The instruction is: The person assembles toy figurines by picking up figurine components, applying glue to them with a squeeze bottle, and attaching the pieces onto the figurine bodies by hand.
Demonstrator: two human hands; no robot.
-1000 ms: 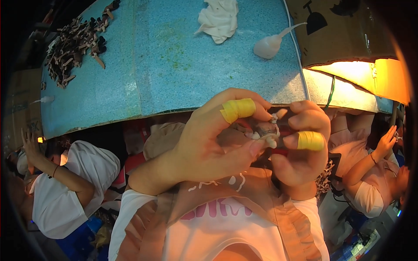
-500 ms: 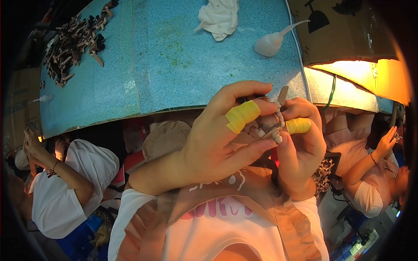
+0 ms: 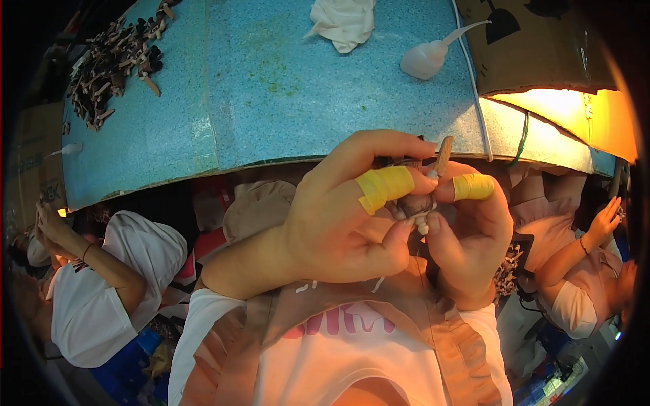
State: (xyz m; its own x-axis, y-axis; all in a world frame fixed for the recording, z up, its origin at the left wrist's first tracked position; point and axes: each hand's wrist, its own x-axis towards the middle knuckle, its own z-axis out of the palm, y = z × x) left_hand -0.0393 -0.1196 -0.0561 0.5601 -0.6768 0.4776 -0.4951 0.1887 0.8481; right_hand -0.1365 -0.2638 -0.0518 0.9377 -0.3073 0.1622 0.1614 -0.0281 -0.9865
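Note:
Both hands hold one small figurine in front of my chest, just off the table's near edge. It has a brownish rounded body, pale knobby ends, and a flat tan piece sticking up. My left hand pinches it from the left, with yellow tape on a finger. From the other side, the thumb and taped finger of my right hand close on its pale ends. Fingers cover much of the figurine, so its exact shape is hidden.
On the blue table are a pile of similar small pieces, a white cloth and a white spouted squeeze bottle. Cardboard and a bright light are at right. Co-workers sit at left and right.
My left thumb has drawn back to the left. My right taped finger has risen and reached closer to the figurine's upper part. The flat tan piece has turned slightly.

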